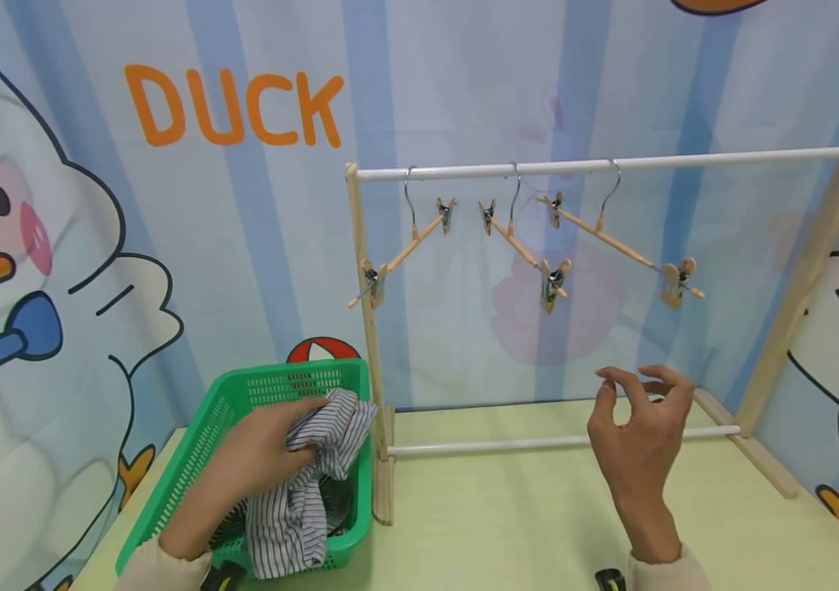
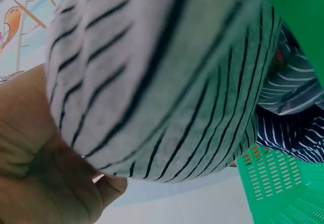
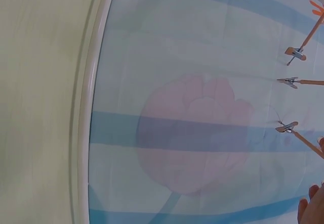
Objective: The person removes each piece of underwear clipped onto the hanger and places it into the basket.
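My left hand [image 1: 260,450] pinches a white cloth with dark stripes [image 1: 288,521] between thumb and fingers, over the green basket [image 1: 364,492]. Part of the cloth hangs down past the basket's near rim. In the left wrist view the striped cloth [image 2: 152,113] fills most of the picture, and darker striped fabric [image 2: 291,128] lies behind it in the basket. My right hand [image 1: 641,439] is raised in front of the rack with loosely bent fingers, holding nothing. Only some of its fingers [image 3: 313,211] show at the right wrist view's edge.
A rack with a white top bar [image 1: 464,171] and wooden posts stands on the pale table [image 1: 479,525]. Three clip hangers hang from it; the right one [image 1: 612,240] is closest to my right hand. A low white bar [image 1: 493,446] crosses the rack's base. Behind is a duck-print curtain [image 1: 279,230].
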Tool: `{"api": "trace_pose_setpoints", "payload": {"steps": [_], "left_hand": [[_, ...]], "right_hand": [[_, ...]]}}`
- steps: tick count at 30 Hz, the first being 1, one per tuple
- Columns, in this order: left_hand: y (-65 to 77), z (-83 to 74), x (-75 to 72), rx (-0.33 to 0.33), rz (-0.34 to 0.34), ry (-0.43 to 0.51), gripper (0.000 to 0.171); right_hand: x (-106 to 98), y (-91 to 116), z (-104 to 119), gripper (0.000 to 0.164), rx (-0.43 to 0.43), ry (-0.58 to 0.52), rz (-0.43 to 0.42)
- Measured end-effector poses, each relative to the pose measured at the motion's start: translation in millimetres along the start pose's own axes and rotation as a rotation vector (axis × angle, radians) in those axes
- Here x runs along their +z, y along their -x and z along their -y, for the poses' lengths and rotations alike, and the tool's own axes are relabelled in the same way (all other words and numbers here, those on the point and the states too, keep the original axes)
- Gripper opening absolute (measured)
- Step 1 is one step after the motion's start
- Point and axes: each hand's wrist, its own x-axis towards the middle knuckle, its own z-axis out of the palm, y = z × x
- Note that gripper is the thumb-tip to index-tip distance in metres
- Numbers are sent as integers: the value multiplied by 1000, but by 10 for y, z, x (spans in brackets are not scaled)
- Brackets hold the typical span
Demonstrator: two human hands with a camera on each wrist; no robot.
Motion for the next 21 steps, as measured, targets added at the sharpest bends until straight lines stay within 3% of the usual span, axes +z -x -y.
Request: {"api": "trace_pose_setpoints", "payload": {"steps": [5, 14, 21], "left_hand": [[-26, 67, -7, -45, 21, 19, 63], [-57, 228, -8, -10, -14, 29, 57], [-45, 271, 10, -32, -5, -5, 54]], "right_hand": [[5, 6, -19, 18, 6, 1, 12], [-3, 12, -8, 18, 9, 1, 33], [-15, 26, -32, 19, 24, 22, 52]]}}
